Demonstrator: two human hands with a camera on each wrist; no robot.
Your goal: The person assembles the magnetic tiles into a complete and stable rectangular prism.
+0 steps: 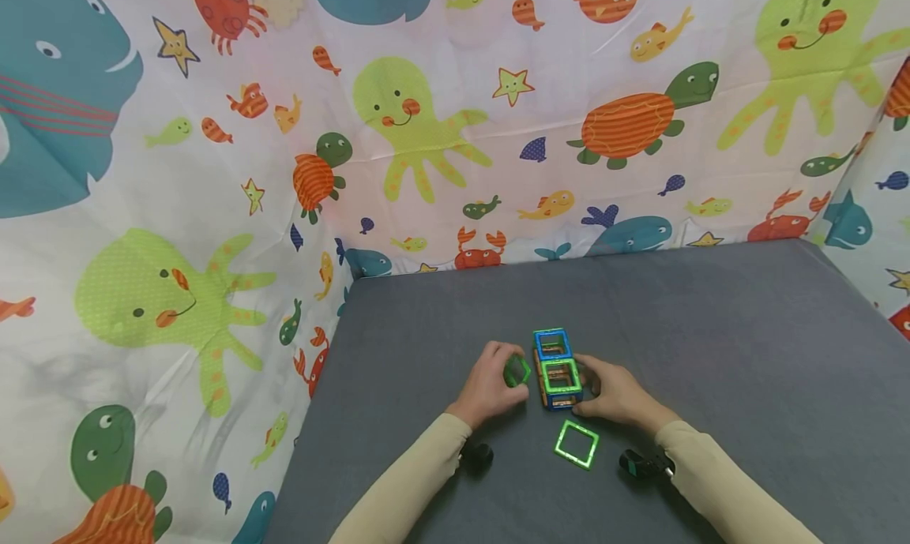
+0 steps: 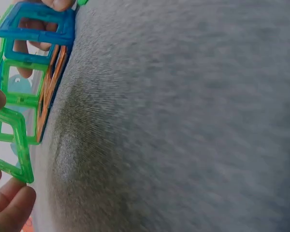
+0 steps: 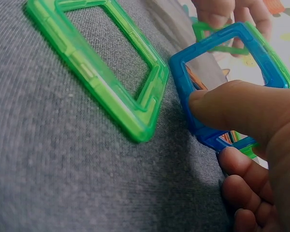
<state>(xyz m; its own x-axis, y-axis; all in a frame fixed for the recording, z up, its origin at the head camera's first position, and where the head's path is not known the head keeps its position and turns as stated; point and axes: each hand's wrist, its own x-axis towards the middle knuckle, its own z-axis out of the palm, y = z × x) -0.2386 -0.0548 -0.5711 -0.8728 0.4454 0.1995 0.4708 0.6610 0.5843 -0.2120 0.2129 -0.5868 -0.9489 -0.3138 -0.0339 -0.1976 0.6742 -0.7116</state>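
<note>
My left hand (image 1: 490, 384) pinches a green square magnetic tile (image 2: 22, 145) upright between thumb and fingers. Just right of it stands a box-shaped structure of magnetic tiles (image 1: 559, 360), with blue and green frames on top. Orange tiles (image 2: 50, 89) show low down inside it. My right hand (image 1: 620, 390) holds the structure at its near right corner. Its thumb lies on the blue end tile (image 3: 186, 92), with fingers curled at the side. The held tile is a small gap away from the structure in the head view.
A loose green square tile (image 3: 94, 72) lies flat on the grey cloth-covered table (image 1: 675, 315), nearer to me than the structure. A curtain (image 1: 441, 236) printed with sea animals borders the table at the back and sides.
</note>
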